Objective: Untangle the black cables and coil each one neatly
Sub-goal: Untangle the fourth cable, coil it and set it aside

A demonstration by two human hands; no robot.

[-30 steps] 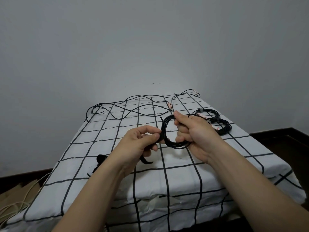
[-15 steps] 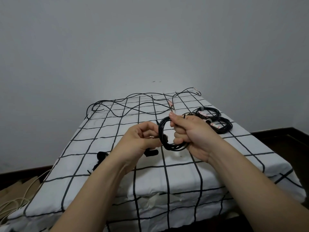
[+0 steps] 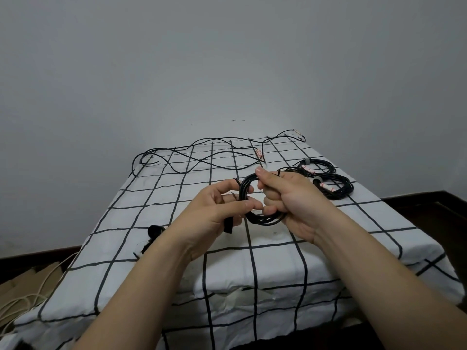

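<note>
The black cable coil (image 3: 262,219) looks like smooth plastic with a little shine. The white checked cloth (image 3: 278,263) is soft, matt and wrinkled. The wall (image 3: 227,59) is flat, matt paint. The floor (image 3: 442,215) looks like dark wood.

One black coil (image 3: 264,220) stood upright in the air — two bound coils (image 3: 336,191) lay right, a loose cable (image 3: 199,161) sprawled behind.

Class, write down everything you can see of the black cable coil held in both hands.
The coil is thin black cable wound into several round loops, held roughly upright above the checked cloth. The right hand grips its right side, thumb at the top; the left hand pinches its left side. A flat black strap hangs beneath.
</note>
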